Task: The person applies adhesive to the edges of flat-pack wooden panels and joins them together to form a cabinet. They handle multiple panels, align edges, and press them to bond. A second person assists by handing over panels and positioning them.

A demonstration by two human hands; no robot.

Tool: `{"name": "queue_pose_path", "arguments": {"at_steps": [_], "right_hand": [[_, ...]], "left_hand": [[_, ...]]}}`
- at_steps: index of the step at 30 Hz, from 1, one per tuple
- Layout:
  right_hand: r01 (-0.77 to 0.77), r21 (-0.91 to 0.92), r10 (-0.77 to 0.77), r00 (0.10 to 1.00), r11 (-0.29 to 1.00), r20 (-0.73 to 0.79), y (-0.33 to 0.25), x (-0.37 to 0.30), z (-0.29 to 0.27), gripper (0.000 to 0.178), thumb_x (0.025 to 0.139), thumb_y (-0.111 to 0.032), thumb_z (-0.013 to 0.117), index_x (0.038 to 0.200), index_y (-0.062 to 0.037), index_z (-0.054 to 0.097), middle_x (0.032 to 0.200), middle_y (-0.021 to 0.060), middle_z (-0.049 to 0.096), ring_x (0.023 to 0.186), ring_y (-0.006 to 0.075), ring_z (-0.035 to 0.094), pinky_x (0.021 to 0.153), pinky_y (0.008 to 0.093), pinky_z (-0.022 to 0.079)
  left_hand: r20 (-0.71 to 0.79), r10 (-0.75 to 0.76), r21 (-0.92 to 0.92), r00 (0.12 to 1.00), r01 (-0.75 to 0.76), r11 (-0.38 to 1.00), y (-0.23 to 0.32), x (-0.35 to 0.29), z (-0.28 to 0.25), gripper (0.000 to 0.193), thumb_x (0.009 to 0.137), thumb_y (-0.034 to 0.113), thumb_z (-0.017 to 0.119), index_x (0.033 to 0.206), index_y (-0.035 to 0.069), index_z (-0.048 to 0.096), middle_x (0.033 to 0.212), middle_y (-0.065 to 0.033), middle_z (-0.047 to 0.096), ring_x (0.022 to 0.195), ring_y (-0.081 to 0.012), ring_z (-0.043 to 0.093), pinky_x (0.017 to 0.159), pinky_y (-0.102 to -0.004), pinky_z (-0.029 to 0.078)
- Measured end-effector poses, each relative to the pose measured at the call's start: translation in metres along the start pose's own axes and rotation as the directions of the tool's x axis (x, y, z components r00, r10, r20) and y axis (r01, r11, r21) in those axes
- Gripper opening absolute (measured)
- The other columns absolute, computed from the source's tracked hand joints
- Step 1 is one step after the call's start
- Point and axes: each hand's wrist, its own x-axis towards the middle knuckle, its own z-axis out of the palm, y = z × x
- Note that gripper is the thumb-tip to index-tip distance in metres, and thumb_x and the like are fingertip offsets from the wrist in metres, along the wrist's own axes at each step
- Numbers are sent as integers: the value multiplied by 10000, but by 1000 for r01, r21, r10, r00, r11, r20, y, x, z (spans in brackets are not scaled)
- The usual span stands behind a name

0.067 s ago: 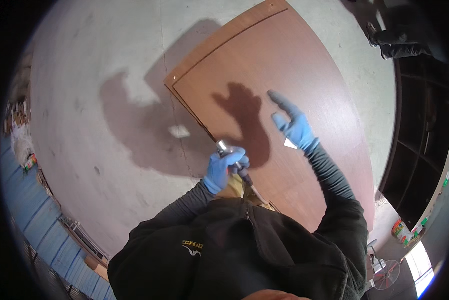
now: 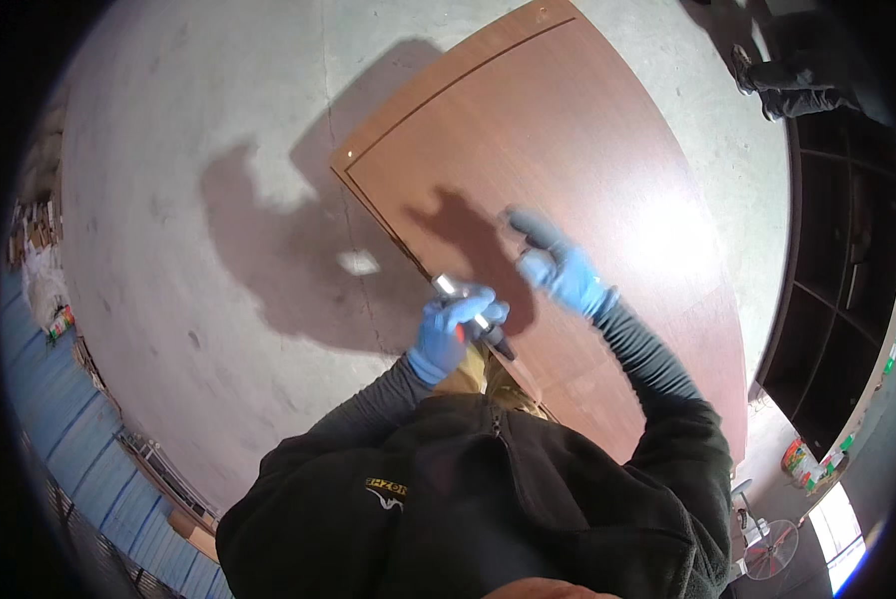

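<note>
In a blue glove, my left hand (image 2: 440, 334) is closed around a hand tool (image 2: 451, 290) with a silver metal cylinder and a dark tapered end, its exact kind unclear. A bit of red shows by the fingers. The tool is over the left edge of a large reddish-brown wooden panel (image 2: 568, 130) with a dark groove near its far end. My right hand (image 2: 568, 275), also blue-gloved with darkened fingertips, hovers above that panel. Motion blurs it, but thumb and fingers are apart and I see nothing held. Its shadow falls on the wood.
Grey concrete floor (image 2: 178, 250) surrounds the panel. A dark shelf unit (image 2: 827, 270) stands on the right, with another person's legs (image 2: 802, 90) beyond it. Blue slatted material (image 2: 88, 429) lies at the left rim. A fan (image 2: 770, 549) is at lower right.
My right hand has shifted left and nearer to me, its fingers drawn in somewhat. The tool in my left hand has turned slightly, its dark end showing more.
</note>
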Motion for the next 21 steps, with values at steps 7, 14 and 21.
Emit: {"name": "queue_pose_path", "arguments": {"at_steps": [7, 14, 21], "right_hand": [[-206, 482, 187, 978, 852, 88, -7, -11, 70, 656, 1096, -394, 487, 1595, -15, 291, 1574, 164, 391, 1436, 263, 405, 1190, 376, 325], [-331, 562, 492, 856, 758, -160, -19, 27, 30, 562, 1063, -499, 487, 1244, 32, 516, 1167, 239, 692, 920, 308, 757, 690, 345, 638], [-512, 422, 610, 780, 748, -136, 6, 149, -58, 838, 987, -636, 560, 1412, 65, 386, 1182, 235, 579, 784, 370, 751, 549, 444, 657]], "left_hand": [[-102, 308, 182, 946, -287, 941, 24, 52, 38, 576, 1079, 378, 467, 1472, -40, 419, 1498, -258, 444, 1442, -369, 402, 1196, -449, 329], [-372, 439, 417, 818, -275, 866, -13, 92, 39, 597, 1002, 366, 602, 1466, 9, 484, 1586, -291, 331, 1476, -430, 341, 1195, -529, 316], [135, 38, 923, 990, -140, 358, -114, 94, 1, 1154, 783, 545, 787, 1632, 30, 199, 1688, -265, 141, 1565, -477, 84, 1240, -628, 112]]}}
